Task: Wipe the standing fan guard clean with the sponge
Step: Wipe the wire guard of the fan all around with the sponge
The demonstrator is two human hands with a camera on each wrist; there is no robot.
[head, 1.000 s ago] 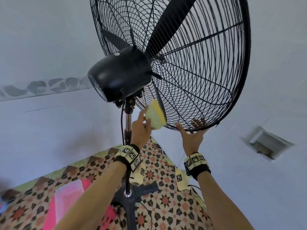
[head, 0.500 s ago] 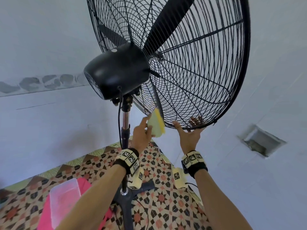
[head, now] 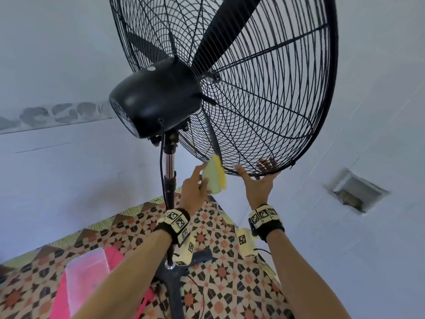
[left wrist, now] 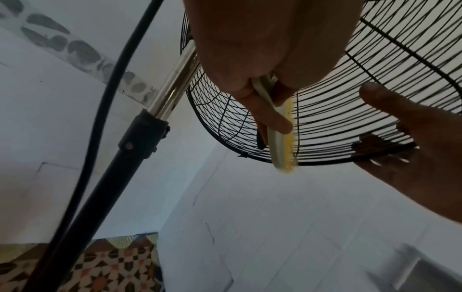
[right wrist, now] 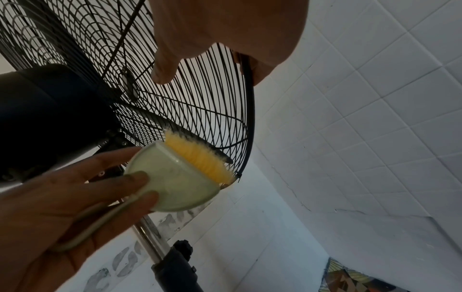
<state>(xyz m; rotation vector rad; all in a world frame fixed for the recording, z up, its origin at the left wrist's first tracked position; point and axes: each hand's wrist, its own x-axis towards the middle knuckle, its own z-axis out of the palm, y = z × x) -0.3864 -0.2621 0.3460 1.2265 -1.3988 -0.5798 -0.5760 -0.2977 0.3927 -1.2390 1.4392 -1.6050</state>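
Note:
The black wire fan guard (head: 264, 100) fills the upper head view, tilted over me. My left hand (head: 193, 189) grips the sponge (head: 215, 178), a pale green scrubber with a yellow bristle face. That face presses on the rear wires just above the guard's lower rim, as the right wrist view shows at the sponge (right wrist: 175, 175). My right hand (head: 258, 183) holds the bottom rim from below, its fingers curled over the front and its thumb spread along the back. In the left wrist view the sponge (left wrist: 282, 142) stands edge-on against the guard (left wrist: 350, 118).
The black motor housing (head: 154, 97) sits left of the guard on a chrome and black pole (head: 169, 171) with a cord hanging beside it. The base (head: 172, 279) stands on patterned floor tiles. A clear tub (head: 87, 272) lies on something pink. A wall vent (head: 356, 194) is at right.
My left hand has drawn the sponge down the rear wires toward the lower rim. My right hand has stayed on the rim.

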